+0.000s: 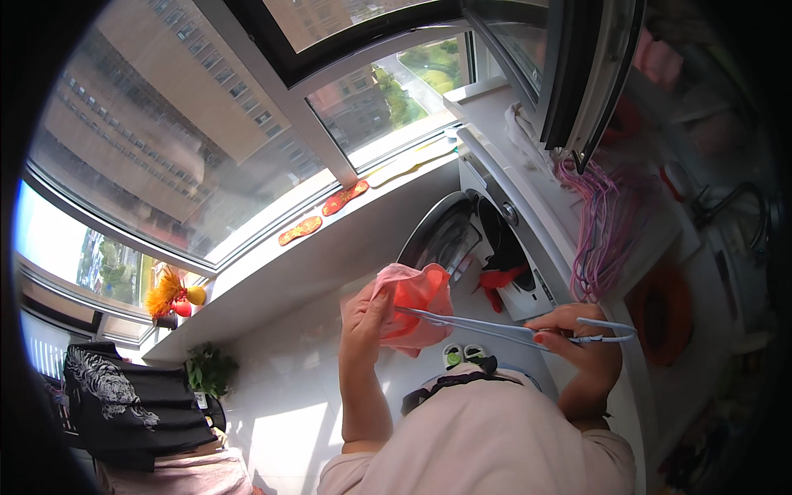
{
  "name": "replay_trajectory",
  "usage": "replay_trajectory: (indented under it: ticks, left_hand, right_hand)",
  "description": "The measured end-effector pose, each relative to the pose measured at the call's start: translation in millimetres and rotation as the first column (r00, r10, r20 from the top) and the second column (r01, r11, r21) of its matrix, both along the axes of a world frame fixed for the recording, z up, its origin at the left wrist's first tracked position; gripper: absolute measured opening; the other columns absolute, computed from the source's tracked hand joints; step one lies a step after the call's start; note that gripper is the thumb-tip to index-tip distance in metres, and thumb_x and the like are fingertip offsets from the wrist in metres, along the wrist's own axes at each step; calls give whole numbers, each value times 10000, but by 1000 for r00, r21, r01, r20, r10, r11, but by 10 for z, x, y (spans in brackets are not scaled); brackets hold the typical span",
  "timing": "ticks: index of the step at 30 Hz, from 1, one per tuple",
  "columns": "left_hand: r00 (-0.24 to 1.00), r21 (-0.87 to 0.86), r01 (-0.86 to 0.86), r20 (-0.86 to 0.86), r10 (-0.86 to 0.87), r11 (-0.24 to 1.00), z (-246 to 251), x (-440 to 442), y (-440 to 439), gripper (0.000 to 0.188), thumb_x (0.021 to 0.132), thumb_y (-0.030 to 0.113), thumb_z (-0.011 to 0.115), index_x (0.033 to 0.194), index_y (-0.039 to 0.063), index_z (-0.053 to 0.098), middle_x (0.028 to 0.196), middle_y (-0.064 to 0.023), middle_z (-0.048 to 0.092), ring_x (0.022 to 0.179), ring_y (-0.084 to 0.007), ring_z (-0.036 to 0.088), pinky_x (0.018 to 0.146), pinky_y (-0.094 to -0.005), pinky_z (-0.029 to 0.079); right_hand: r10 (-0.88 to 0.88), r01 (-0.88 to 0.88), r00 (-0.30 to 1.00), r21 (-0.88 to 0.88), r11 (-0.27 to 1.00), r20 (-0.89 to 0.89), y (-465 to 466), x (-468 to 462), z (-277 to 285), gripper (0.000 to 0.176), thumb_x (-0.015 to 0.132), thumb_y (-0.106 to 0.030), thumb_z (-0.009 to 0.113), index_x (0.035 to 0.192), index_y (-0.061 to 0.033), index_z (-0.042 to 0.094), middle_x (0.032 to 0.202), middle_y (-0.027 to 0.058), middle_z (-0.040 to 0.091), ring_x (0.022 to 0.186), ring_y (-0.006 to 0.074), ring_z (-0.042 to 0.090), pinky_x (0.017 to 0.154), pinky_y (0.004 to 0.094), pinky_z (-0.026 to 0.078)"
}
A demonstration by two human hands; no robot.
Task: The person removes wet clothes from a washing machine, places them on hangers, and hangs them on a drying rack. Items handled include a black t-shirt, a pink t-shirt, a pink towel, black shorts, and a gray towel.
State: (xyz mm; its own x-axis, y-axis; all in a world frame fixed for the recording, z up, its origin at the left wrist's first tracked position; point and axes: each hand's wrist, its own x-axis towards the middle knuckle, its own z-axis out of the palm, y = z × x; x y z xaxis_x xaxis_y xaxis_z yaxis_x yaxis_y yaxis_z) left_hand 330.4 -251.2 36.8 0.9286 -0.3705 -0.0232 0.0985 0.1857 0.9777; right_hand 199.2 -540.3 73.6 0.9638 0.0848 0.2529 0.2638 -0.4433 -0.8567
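My left hand [365, 312] grips the edge of a pink cloth garment [427, 297], which hangs bunched with its opening spread. My right hand [575, 331] is closed around a light blue clothes hanger [482, 323] near its hook. The far end of the hanger reaches into the garment's opening, beside my left fingers; its tip is hidden by the cloth. Beyond the garment stands a white front-loading washing machine [523, 300] with its round door [439, 232] open. Black and red clothes [498, 281] hang partly out of its drum.
Many pink and purple hangers [597, 229] lie on the counter at right, under an open window sash [588, 80]. Red patterned insoles [345, 198] rest on the windowsill. A potted plant [209, 369] stands on the floor near a black printed garment [124, 402] at left.
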Motion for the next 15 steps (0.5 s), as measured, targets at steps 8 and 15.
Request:
replay_trajectory:
  ticks: [8,15]
  left_hand:
    - [958,313,160,179,-224,936,-118,-260,-279,320,1010,177,469,1267,9,557,883,-49,647,756,-80,582,668,-238,465]
    - [798,590,21,476,-368,807,171,-490,-539,492,924,255,598,1296,-48,486,894,-220,646,827,-366,656,703,-378,509]
  right_hand:
    - [135,-104,985,254,962,-111,507,414,-244,250,857,-67,675,1078,34,617,796,88,648,686,103,608,628,243,484]
    - [92,-50,995,588,807,-42,698,563,-590,274,885,54,541,1157,22,527,1116,91,608,945,128,645,815,265,532]
